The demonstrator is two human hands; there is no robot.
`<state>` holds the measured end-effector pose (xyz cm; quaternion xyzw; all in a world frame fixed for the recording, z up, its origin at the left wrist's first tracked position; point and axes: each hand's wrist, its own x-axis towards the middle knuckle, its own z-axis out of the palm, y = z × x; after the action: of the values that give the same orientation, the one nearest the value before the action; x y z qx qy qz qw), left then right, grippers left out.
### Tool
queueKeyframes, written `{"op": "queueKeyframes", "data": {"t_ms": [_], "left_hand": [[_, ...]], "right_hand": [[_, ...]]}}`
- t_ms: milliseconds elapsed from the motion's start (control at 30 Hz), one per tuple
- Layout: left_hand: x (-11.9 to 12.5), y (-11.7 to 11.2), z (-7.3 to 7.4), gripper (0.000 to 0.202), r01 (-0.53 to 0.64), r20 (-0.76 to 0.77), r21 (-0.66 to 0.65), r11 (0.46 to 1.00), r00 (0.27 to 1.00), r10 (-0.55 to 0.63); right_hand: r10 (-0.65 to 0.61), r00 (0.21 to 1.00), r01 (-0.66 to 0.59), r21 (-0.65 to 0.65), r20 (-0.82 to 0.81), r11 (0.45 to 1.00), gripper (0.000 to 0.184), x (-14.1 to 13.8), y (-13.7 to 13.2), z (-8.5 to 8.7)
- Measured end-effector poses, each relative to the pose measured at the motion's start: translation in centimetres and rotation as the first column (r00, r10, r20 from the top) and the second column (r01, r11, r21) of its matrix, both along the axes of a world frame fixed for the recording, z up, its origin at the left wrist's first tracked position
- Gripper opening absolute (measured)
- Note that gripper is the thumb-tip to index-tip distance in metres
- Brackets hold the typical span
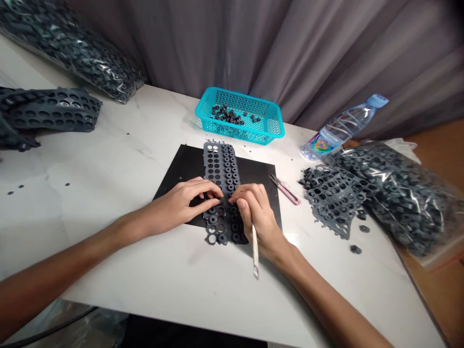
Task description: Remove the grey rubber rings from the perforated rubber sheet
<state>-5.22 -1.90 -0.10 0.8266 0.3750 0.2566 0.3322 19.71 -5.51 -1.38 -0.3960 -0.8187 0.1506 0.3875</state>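
Note:
A dark grey moulded rubber sheet [221, 179] with rows of round holes lies lengthwise on a black mat [188, 166]. Ring-shaped rubber pieces [229, 164] sit along its right-hand rows; many left-hand holes are bare, with a few rings near the front. Over the sheet's left side, my left hand [190, 198] pinches thumb and forefinger together; what lies between the tips is too small to make out. My right hand [259, 217] grips a thin white stick-like tool [255, 251], its visible end pointing toward me, while the fingertips touch the sheet's right side.
Behind the mat stands a turquoise basket [239, 137] holding small black pieces. Pink-handled snips [285, 189] lie to the right, near a holed rubber sheet [329, 198], a water bottle [340, 128] and a bag of rubber parts [402, 193]. More sheets [54, 111] and another bag [83, 53] lie left.

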Motion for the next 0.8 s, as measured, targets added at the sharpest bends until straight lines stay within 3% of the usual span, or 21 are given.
{"op": "queueKeyframes", "data": {"t_ms": [133, 200, 333, 433, 600, 800], "left_hand": [[-0.9, 0.6, 0.9, 0.017, 0.065, 0.025, -0.01, 0.998, 0.998, -0.065], [-1.4, 0.8, 1.3, 0.015, 0.111, -0.006, -0.045, 0.993, 0.994, -0.111], [-1.8, 0.8, 1.6, 0.019, 0.162, -0.113, -0.045, 0.986, 0.98, -0.166], [-1.8, 0.6, 1.2, 0.023, 0.172, -0.147, -0.002, 0.985, 0.974, -0.17], [-1.9, 0.6, 0.6, 0.021, 0.186, -0.18, 0.031, 0.982, 0.968, -0.178], [-1.8, 0.6, 0.5, 0.018, 0.185, -0.18, 0.081, 0.979, 0.969, -0.168]], "right_hand": [[-0.023, 0.996, 0.021, -0.03, -0.082, 0.999, 0.044, 0.2, -0.2, 0.4], [-0.051, 0.981, 0.021, -0.16, -0.185, 0.987, 0.054, 0.2, -0.4, 0.9], [-0.188, 0.933, 0.006, -0.512, -0.305, 0.859, 0.041, -0.4, -0.6, 1.6], [-0.19, 0.916, -0.092, -0.648, -0.352, 0.756, 0.032, -0.7, -0.5, 1.5], [-0.138, 0.914, -0.19, -0.703, -0.382, 0.686, 0.018, -0.6, -0.6, 1.0], [-0.192, 0.906, -0.134, -0.686, -0.377, 0.716, 0.014, -1.1, -0.8, 1.1]]}}
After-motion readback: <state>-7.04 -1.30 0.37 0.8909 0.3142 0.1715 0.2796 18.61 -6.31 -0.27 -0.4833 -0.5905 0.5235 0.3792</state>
